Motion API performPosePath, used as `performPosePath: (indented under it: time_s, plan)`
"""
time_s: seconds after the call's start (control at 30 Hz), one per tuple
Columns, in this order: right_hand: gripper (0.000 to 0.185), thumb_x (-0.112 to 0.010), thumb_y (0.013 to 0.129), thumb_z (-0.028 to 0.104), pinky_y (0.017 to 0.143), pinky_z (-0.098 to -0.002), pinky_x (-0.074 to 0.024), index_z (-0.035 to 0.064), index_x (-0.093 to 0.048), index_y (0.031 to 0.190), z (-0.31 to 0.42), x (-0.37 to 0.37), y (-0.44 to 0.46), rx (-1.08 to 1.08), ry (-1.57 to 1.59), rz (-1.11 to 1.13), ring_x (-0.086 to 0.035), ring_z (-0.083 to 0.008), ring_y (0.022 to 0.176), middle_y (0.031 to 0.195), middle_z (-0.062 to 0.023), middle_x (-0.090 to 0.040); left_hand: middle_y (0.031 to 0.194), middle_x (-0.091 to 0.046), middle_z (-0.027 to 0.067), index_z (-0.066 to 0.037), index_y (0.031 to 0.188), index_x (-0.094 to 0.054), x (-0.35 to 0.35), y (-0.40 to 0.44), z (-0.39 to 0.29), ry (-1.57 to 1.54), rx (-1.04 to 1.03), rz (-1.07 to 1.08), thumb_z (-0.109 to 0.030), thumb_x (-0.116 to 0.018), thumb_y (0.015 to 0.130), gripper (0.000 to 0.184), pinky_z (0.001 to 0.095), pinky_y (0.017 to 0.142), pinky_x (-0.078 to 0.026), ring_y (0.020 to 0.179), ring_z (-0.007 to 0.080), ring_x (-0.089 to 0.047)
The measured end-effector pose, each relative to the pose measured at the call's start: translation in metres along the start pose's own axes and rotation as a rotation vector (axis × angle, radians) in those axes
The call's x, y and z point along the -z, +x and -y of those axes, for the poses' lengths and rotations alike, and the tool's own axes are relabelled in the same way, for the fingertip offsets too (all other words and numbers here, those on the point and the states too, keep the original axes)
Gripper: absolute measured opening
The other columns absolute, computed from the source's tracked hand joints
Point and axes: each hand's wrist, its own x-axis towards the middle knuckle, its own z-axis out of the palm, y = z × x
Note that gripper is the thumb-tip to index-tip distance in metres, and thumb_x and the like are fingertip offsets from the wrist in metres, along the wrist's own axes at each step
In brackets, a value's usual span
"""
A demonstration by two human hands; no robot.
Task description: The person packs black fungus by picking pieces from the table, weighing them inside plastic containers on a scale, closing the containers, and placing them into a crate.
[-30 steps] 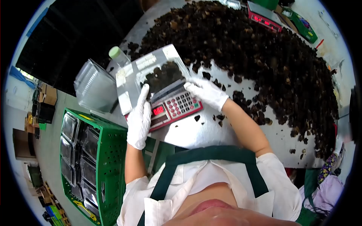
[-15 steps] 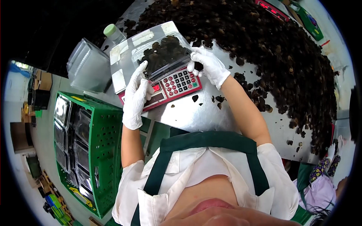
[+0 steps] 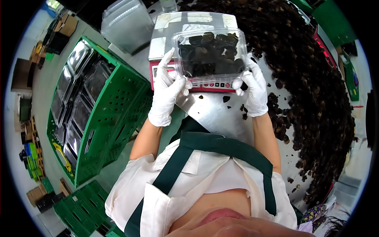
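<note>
A clear plastic clamshell box (image 3: 209, 55) of dark, dried pieces that look like black fungus hangs between my hands, its lid closed over the contents. My left hand (image 3: 165, 94), in a white glove, grips the near left corner, thumb and fingers on the rim. The near right corner is pinched by my gloved right hand (image 3: 255, 89). Behind and under the box is a red and grey digital scale (image 3: 161, 35), with its keypad partly covered by the box. Loose dark pieces (image 3: 308, 91) lie heaped on the metal table to the right.
At the left a green crate (image 3: 118, 102) holds several closed clear boxes. A stack of empty clear boxes (image 3: 125, 25) stands beyond it, left of the scale. More green crates (image 3: 83, 207) are at lower left. Part of another person's patterned sleeve (image 3: 314, 213) shows at lower right.
Both hands have lifted the box off the scale and brought it toward me, with its lid now over the pieces. My view has turned toward the left.
</note>
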Motion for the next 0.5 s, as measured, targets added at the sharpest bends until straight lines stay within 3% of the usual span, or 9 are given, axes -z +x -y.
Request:
performPosePath:
  time_s: [0.07,0.17,0.2,0.23,0.3,0.37,0.43,0.47,0.5]
  plan:
    - [0.046,-0.047,0.099,0.01,0.049,-0.0212,-0.0401,-0.0045,-0.046,0.143,0.004,0.004,-0.007,0.05,0.002,0.12,-0.054,-0.0099,0.059,0.073,-0.0063,-0.061,0.075,-0.066,0.0053,-0.012,0.165,-0.007,0.011,-0.01,-0.01,0.075,0.021,0.063,-0.001,-0.06,0.094,0.089,0.0226,0.058,-0.052,0.059,0.0103,-0.062]
    - [0.047,-0.048,0.098,0.009,0.045,-0.0216,-0.0374,-0.0053,-0.051,0.142,0.011,0.004,-0.02,-0.025,0.053,0.118,-0.048,-0.0093,0.051,0.087,-0.008,-0.066,0.113,-0.066,0.0133,-0.013,0.165,-0.009,0.049,-0.018,-0.019,0.255,-0.164,0.192,-0.028,-0.064,0.099,0.088,0.031,0.082,-0.053,0.092,0.0183,-0.067]
    - [0.045,-0.048,0.097,0.009,0.043,-0.0206,-0.0383,-0.0073,-0.053,0.139,0.01,0.009,-0.021,-0.035,0.05,0.237,-0.05,-0.0087,0.05,0.098,-0.0102,-0.068,0.13,-0.058,0.0154,-0.013,0.165,-0.011,0.057,-0.023,-0.02,0.211,-0.112,0.124,-0.041,-0.061,0.099,0.087,0.0337,0.091,-0.05,0.107,0.0198,-0.062]
    - [0.045,-0.048,0.098,0.01,0.042,-0.02,-0.0399,-0.0089,-0.053,0.138,0.008,0.005,-0.023,-0.04,0.027,0.296,-0.054,-0.0084,0.051,0.099,-0.011,-0.069,0.147,-0.049,0.0158,-0.008,0.164,-0.018,0.068,-0.028,-0.026,0.128,0.043,0.169,-0.063,-0.063,0.093,0.101,0.0356,0.089,-0.053,0.126,0.0249,-0.058]
    - [0.045,-0.047,0.098,0.01,0.041,-0.0197,-0.04,-0.0092,-0.053,0.138,-0.011,0.004,-0.019,-0.162,0.08,0.46,-0.057,-0.0084,0.052,0.096,-0.0104,-0.07,0.153,-0.045,0.0136,-0.005,0.162,-0.023,0.075,-0.034,-0.024,0.288,0.278,0.236,-0.05,-0.072,0.091,0.097,0.0372,0.098,-0.051,0.137,0.0244,-0.05]
    - [0.046,-0.052,0.101,0.017,0.043,-0.02,-0.0396,-0.0083,-0.052,0.139,-0.005,-0.025,-0.018,-0.194,-0.023,0.441,-0.055,-0.0088,0.054,0.084,-0.008,-0.068,0.154,-0.045,0.0132,0.0,0.158,-0.03,0.063,-0.065,-0.05,0.213,0.13,0.236,-0.023,-0.077,0.085,0.09,0.0404,0.118,-0.034,0.14,0.0263,-0.046]
    - [0.049,-0.055,0.104,0.026,0.046,-0.0209,-0.0401,-0.0069,-0.052,0.14,-0.009,-0.038,-0.012,-0.119,0.098,0.534,-0.054,-0.0094,0.057,0.076,-0.0059,-0.064,0.153,-0.046,0.0152,0.001,0.157,-0.032,0.074,-0.079,-0.069,-0.024,0.22,0.071,-0.02,-0.078,0.083,0.09,0.0413,0.123,-0.026,0.143,0.0282,-0.042]
    - [0.053,-0.058,0.105,0.033,0.049,-0.0216,-0.0402,-0.0044,-0.053,0.141,-0.005,-0.043,-0.012,-0.103,0.058,0.544,-0.053,-0.0099,0.059,0.072,-0.0047,-0.061,0.152,-0.048,0.0173,0.001,0.156,-0.035,0.068,-0.087,-0.091,-0.088,0.108,-0.03,-0.022,-0.078,0.081,0.089,0.0407,0.124,-0.023,0.145,0.028,-0.04]
    - [0.05,-0.056,0.105,0.033,0.049,-0.0219,-0.0404,-0.0021,-0.055,0.141,-0.001,-0.048,-0.014,-0.107,0.025,0.5,-0.053,-0.0099,0.058,0.072,-0.0037,-0.061,0.145,-0.054,0.0121,-0.002,0.154,-0.039,0.087,-0.093,-0.1,0.066,-0.026,-0.096,-0.019,-0.074,0.085,0.08,0.0281,0.101,-0.046,0.12,0.0178,-0.06]
